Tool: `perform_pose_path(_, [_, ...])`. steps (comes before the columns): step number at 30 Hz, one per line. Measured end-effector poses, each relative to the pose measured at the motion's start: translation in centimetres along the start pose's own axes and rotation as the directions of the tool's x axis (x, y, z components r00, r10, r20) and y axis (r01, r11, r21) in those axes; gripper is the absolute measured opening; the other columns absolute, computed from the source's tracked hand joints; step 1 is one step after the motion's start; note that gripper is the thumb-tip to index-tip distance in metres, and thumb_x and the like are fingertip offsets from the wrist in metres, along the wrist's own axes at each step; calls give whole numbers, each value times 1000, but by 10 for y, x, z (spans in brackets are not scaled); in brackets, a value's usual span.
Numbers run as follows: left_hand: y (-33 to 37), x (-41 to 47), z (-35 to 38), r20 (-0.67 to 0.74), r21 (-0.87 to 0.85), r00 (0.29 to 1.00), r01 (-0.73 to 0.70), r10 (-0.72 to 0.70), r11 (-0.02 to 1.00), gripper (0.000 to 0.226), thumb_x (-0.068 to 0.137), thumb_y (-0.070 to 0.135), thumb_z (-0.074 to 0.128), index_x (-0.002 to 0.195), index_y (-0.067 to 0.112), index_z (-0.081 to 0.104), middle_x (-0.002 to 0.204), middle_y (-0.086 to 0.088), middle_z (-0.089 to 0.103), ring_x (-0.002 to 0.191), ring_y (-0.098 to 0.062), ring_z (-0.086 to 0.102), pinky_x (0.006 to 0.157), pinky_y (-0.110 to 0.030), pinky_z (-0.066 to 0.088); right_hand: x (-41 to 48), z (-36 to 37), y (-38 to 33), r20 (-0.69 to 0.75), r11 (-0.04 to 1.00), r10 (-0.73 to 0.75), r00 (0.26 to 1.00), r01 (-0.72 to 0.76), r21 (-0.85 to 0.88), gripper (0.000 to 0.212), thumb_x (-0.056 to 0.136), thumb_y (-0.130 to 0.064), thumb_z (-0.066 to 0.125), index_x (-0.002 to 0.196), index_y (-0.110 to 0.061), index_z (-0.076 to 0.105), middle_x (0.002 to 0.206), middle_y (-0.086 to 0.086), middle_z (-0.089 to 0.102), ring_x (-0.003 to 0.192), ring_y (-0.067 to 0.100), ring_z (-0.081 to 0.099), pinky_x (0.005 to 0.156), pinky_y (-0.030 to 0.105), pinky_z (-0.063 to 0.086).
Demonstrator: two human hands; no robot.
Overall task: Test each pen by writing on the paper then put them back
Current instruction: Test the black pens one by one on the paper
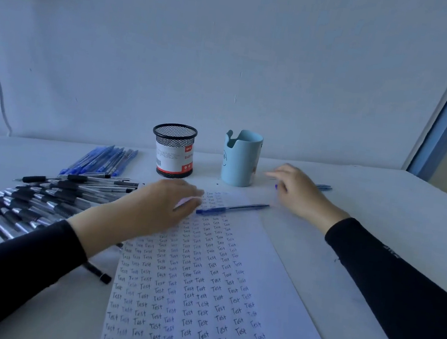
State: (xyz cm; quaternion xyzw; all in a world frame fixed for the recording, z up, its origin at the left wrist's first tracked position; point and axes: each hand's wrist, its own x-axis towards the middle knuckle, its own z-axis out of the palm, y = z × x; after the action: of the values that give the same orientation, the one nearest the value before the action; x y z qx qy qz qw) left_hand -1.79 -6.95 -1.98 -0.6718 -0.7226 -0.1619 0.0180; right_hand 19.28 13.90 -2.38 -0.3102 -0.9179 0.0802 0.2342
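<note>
Left hand (161, 203), grip open, lies flat on the white written-over paper sheet (273, 275) beside a slim blue plastic pen (233, 207). Right hand (299, 190) covers a second blue pen (324, 187) on the worktop (387, 213); blur hides its grip. Pinch near the tip, sheet pinned.

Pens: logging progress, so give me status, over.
Left hand flat on paper, open. Right hand over a blue pen by the blue cup, grip unclear. Second blue pen lies loose on paper.
</note>
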Motion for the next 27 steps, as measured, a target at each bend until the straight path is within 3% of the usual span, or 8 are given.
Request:
perform_pose_path(4, [19,14,10,-90,-82,990,-114,107,990,36,93,43,58,122,24,67,112,9,66,88,-2,55,77,-5,39,-2,-2,38,31,983,114,993,-108,-146,39,92,6,41,115,-6,70,109,12,58,104,30,56,91,37,44])
perform_pose_path(7, [23,19,17,-77,-28,988,-137,134,990,29,95,32,61,120,21,69,102,1,67,79,-8,52,76,-18,42,-1,-5,39,-3,982,108,994,-107,-155,33,96,-4,45,112,-10,73,106,11,58,100,29,56,85,36,44])
perform_pose_path(9, [19,19,17,-115,-19,985,-135,132,991,26,95,27,61,119,18,70,101,0,68,77,-7,51,72,-17,37,0,-6,39,-1,975,103,995,-101,-197,29,98,-11,47,110,-11,73,104,10,58,96,28,56,80,35,45])
perform_pose_path(15, [-6,18,-26,-487,-100,870,-145,79,984,17,87,13,72,103,8,75,89,-1,72,66,-8,61,70,-20,53,-2,-7,20,-79,961,55,995,-74,-265,25,102,-22,44,108,-13,66,103,3,61,93,30,60,72,35,45])
perform_pose_path(19, [-47,19,-65,-654,-182,733,85,-186,980,11,89,15,69,98,12,72,84,6,66,66,-12,60,68,-20,42,-9,-11,-13,-211,996,-83,974,77,-40,22,104,-31,39,119,-27,54,96,-2,65,84,23,62,74,38,46])
perform_pose_path(22, [-90,13,-74,-557,-217,725,344,-405,914,15,89,17,68,100,8,70,91,-4,71,84,-24,65,75,-25,39,-13,-6,-41,-77,997,-19,997,25,77,15,102,-43,39,106,-43,53,81,-14,56,77,3,52,85,40,39])
perform_pose_path(24, [-113,7,-70,-448,-145,751,475,-485,868,13,88,16,66,93,5,73,91,-13,71,91,-32,64,78,-30,41,-15,-1,-55,18,987,48,999,-50,154,19,93,-61,47,96,-42,51,61,-19,54,69,-4,52,88,38,37])
perform_pose_path(27, [-127,0,-61,-322,-35,777,561,-541,827,27,83,9,61,57,15,58,58,-12,52,60,-27,50,59,-29,37,-17,3,-66,48,936,97,994,-107,335,49,70,-76,65,95,-37,47,57,-16,48,62,1,46,65,26,36])
